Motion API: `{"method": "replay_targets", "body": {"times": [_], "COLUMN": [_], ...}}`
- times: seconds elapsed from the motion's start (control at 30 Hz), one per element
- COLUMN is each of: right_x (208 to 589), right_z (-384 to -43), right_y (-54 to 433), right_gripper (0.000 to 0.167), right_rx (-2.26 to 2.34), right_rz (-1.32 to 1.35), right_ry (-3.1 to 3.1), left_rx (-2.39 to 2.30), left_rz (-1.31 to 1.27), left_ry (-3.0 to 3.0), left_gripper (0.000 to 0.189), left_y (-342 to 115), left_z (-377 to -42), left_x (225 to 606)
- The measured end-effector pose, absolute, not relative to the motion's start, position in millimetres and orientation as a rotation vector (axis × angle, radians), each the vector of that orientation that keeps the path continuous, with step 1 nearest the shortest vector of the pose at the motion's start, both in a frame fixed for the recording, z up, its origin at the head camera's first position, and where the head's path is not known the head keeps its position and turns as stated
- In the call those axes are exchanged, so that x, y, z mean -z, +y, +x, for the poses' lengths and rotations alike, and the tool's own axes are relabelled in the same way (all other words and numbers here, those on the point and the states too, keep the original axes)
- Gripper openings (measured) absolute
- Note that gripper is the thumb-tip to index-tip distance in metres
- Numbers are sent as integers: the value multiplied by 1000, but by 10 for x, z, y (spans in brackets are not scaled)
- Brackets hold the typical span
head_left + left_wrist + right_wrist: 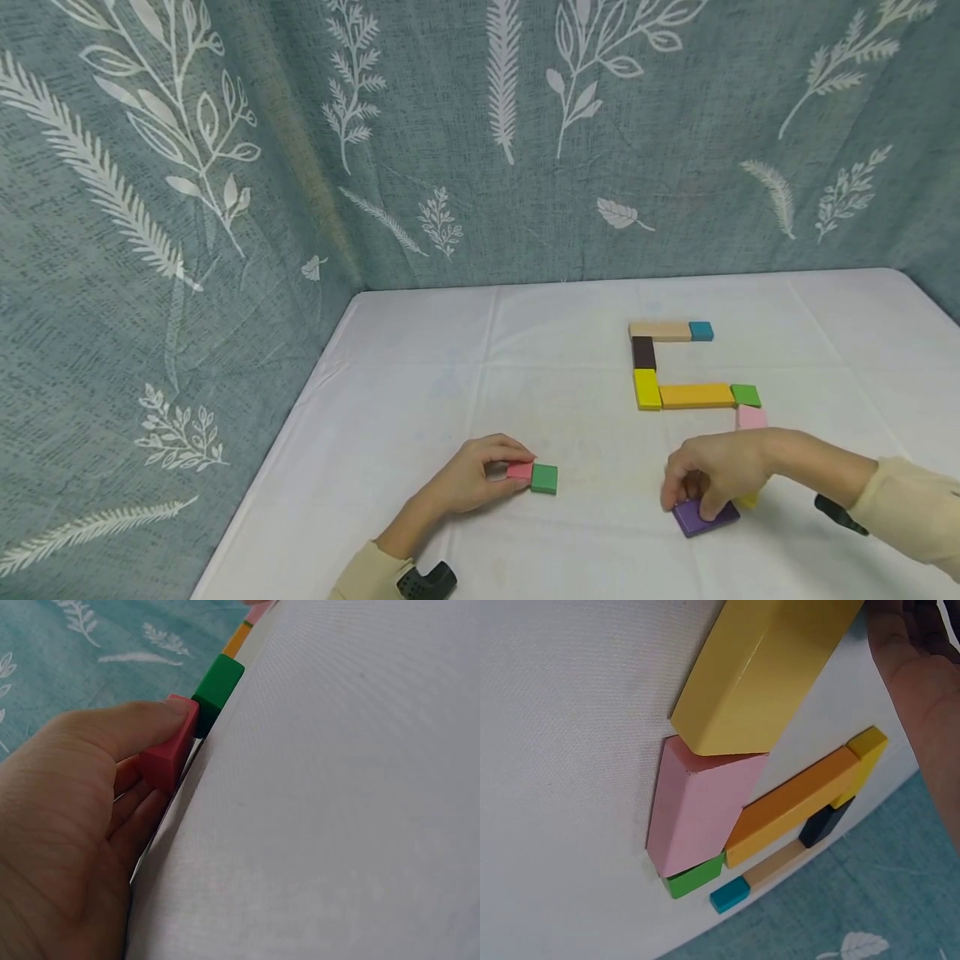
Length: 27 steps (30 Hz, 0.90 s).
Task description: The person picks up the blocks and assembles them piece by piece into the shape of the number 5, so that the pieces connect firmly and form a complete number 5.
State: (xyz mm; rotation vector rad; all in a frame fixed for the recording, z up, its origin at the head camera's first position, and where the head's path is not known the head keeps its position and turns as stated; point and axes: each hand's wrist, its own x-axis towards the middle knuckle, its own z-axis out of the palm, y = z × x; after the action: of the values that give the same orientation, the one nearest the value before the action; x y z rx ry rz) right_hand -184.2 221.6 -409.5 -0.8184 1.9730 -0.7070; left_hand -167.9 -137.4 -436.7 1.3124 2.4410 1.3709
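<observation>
My left hand (472,475) pinches a small red block (174,746) between thumb and fingers. The red block's far end meets a dark green block (544,479) on the white cloth. To the right, a flat purple block (705,518) is gripped by my right hand (723,462), thumb on the near side and fingers at its left end. Under that hand, a light yellow block (757,675) is mostly hidden in the head view; in the right wrist view its end meets a pink block (697,806).
Beyond the pink block, a winding line continues with a light green block (746,395), an orange block (697,396), a yellow block (647,390), a dark block (643,352), a beige block (660,332) and a blue block (701,331). A leaf-patterned curtain (480,208) borders the table.
</observation>
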Motion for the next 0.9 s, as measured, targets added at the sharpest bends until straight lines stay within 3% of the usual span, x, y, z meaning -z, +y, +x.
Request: {"method": "replay_targets", "body": {"times": [0.5, 0.9], "right_x": [4901, 4950], "right_z": [-2172, -2187], "right_y": [2598, 2646], "right_gripper": [33, 33], "right_rx": [648, 634], "right_rz": [-933, -904], "right_ry": [1880, 1871], "left_rx": [-1366, -1367], "left_rz": [1272, 1255], "left_ry": [2432, 2430], "left_gripper": [26, 26], "left_y": [-1370, -1368], "left_z": [-1672, -1670], "left_x": [4364, 4364]}}
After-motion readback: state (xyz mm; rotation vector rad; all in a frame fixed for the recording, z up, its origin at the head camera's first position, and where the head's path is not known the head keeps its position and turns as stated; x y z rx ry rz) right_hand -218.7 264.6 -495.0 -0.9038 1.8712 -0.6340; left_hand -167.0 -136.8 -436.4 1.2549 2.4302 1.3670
